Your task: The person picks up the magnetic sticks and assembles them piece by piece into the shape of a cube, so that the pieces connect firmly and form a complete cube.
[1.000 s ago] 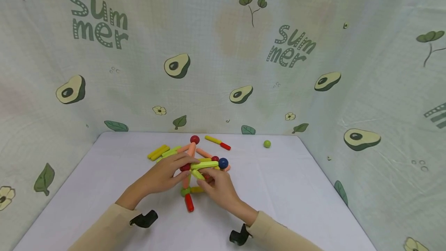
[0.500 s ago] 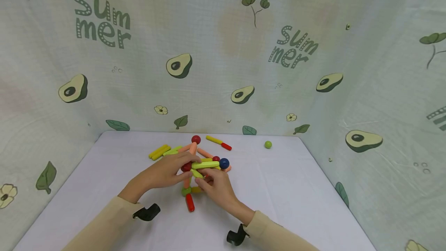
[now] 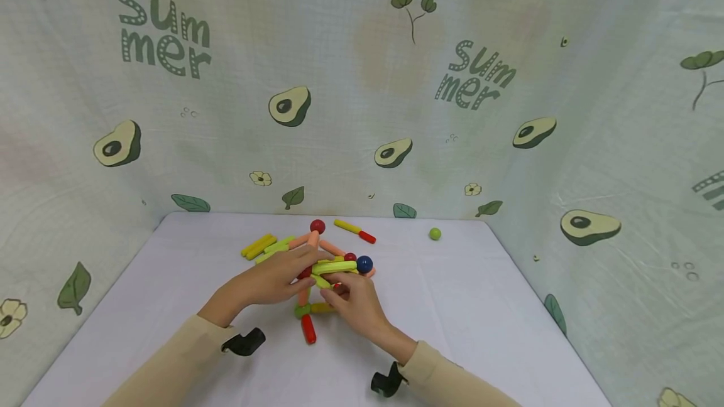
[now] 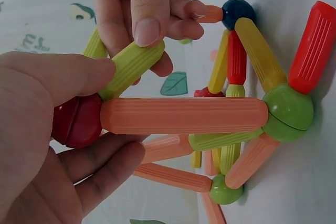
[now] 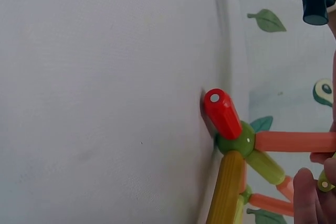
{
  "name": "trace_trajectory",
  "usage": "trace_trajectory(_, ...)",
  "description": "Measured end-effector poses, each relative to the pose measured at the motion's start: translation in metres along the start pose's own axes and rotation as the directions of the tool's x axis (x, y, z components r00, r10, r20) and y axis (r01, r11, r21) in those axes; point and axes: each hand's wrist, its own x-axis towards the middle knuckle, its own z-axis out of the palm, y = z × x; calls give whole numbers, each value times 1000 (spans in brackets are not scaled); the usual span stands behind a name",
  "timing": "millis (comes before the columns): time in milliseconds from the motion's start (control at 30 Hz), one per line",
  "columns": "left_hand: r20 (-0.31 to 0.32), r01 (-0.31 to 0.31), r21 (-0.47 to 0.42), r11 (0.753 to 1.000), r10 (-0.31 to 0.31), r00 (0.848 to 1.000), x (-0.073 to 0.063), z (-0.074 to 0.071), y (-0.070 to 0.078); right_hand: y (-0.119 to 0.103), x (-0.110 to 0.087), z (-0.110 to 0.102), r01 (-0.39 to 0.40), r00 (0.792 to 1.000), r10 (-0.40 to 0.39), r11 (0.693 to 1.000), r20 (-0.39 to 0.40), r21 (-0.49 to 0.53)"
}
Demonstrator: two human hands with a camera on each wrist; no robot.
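A frame of magnetic sticks and balls stands on the table. My left hand (image 3: 271, 278) grips its red ball (image 4: 86, 121), the thumb against a yellow-green stick (image 4: 131, 69) that meets the ball. From the other side my right hand (image 3: 362, 309) pinches this stick's free end. Another yellow-green stick (image 3: 335, 267) runs from the red ball to a blue ball (image 3: 364, 264). A peach stick (image 4: 184, 115) joins the red ball to a green ball (image 4: 289, 111) at the table, where a red stick (image 4: 314, 45) sticks out. Fingers partly hide the red ball.
Loose yellow sticks (image 3: 258, 247) lie to the left of the frame. A yellow stick (image 3: 346, 226) end to end with a red stick (image 3: 367, 237) lies behind it. A green ball (image 3: 434, 233) sits at the back right, before the printed curtain (image 3: 339, 49).
Both hands stay at the frame with only slight shifts. The left wrist has edged a little to the right, and its fingers reach slightly further over the upper yellow-green stick.
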Motion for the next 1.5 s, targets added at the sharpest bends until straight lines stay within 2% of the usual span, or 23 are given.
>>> trace_trajectory(100,10,14,21,1000,-14,1000,-1,2,0,1,-1,-3,-9,1000,9,1000,13,-6)
trace_trajectory(200,26,37,2,999,-37,999,-2,3,-2,3,-4,-11,-15,999,16,1000,46,-16)
trace_trajectory(400,46,49,-60,997,-46,998,-2,7,-8,18,-16,-43,8,993,1,997,121,-73)
trace_trajectory(567,74,97,-73,993,-91,993,-3,9,-13,37,-11,-75,2,998,10,986,67,-169)
trace_trajectory(667,84,124,-75,989,-118,989,-5,9,-12,50,4,-90,0,1000,5,972,20,-233)
trace_trajectory(833,83,146,-66,987,-140,987,-8,9,-9,72,46,-105,-24,1000,18,949,-20,-315)
trace_trajectory(967,68,154,-35,987,-151,986,-10,10,-9,90,81,-102,-69,998,65,932,-22,-355)
trace_trajectory(1100,60,149,-29,988,-147,987,-10,10,-9,107,106,-91,-106,992,123,921,21,-375)
trace_trajectory(1333,79,159,-43,986,-156,985,-9,10,-9,128,128,-77,-153,976,205,889,75,-432)
trace_trajectory(1500,75,152,-29,988,-150,986,-7,10,-7,132,137,-74,-121,964,214,881,156,-458)
